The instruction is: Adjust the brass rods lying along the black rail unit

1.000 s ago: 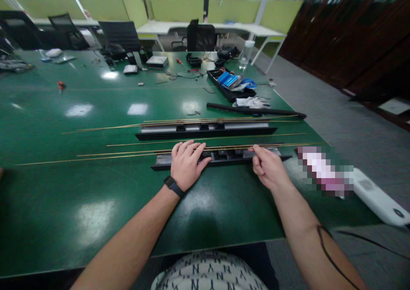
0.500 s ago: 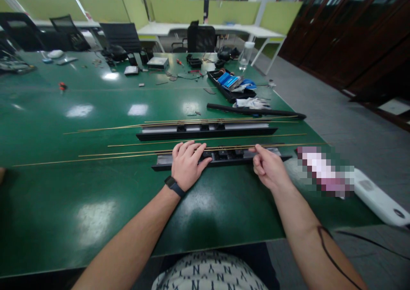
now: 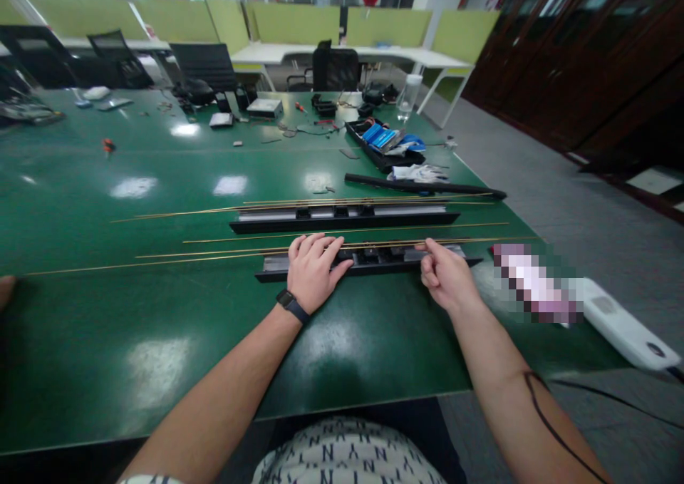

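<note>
On the green table in front of me lies a long black rail (image 3: pixel 368 274) with a silvery inner face and several dark blocks in it. Thin brass rods (image 3: pixel 235 253) run along its top and stick out far to the left. My left hand (image 3: pixel 313 270) is laid over the rail's left half, fingers across the rods and thumb on the near side. At the right part, my right hand (image 3: pixel 443 270) is closed, with index finger and thumb at a brass rod; the contact itself is partly hidden. Behind lies a second black rail (image 3: pixel 347 222), also topped with brass rods.
A long black bar (image 3: pixel 454 187) and white gloves (image 3: pixel 420 174) lie beyond the rails, near a black tray (image 3: pixel 379 157) with blue items. To the right are a pixelated object (image 3: pixel 534 281) and a white device (image 3: pixel 628 327). Part of someone's hand (image 3: pixel 5 290) shows at the left edge.
Both hands keep their places on the near rail and rods. The view has shifted slightly, and a bit more of the other hand shows at the left edge.
</note>
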